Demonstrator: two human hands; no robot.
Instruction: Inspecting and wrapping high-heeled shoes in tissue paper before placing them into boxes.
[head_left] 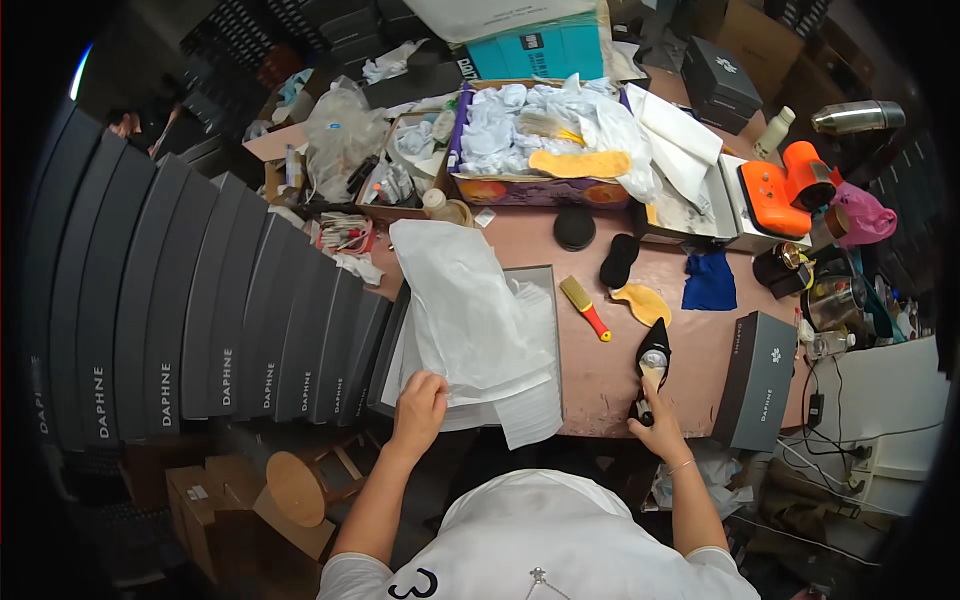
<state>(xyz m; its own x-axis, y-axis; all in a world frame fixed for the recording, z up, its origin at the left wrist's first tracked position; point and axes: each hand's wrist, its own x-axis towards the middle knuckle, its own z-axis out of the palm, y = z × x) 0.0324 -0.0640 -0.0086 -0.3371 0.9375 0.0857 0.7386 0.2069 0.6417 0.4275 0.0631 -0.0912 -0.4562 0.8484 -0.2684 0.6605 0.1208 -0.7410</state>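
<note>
While the right hand (660, 432) holds a black pointed-toe shoe (655, 336) by its heel end, at right of centre near the table's lower edge, the left hand (423, 402) is at the near left side of a crumpled sheet of white tissue paper (450, 300). Right fingers: closed around the back of the shoe, thumb on the heel side; toe points up the frame, pale stuffing visible inside. Left fingers: curled in together; cannot tell if they pinch the paper.

Tissue lies over an open dark grey cardboard box (546, 274), centre-left of frame. Just above the shoe: a tan shaped insole (643, 303), a black figure-eight pad (620, 261), and 1 brush with a red and yellow handle (587, 309). Blue folded cloth (710, 282) sits further right.

Handling, my judgement: 2 hands, 2 jobs. Right grip best stays at the heel, light, off the glossy-looking toe, so no smudges or dents. Left best takes the tissue by its edge and moves it gently, since thin paper likely tears. Toe best kept away from the brush.
</note>
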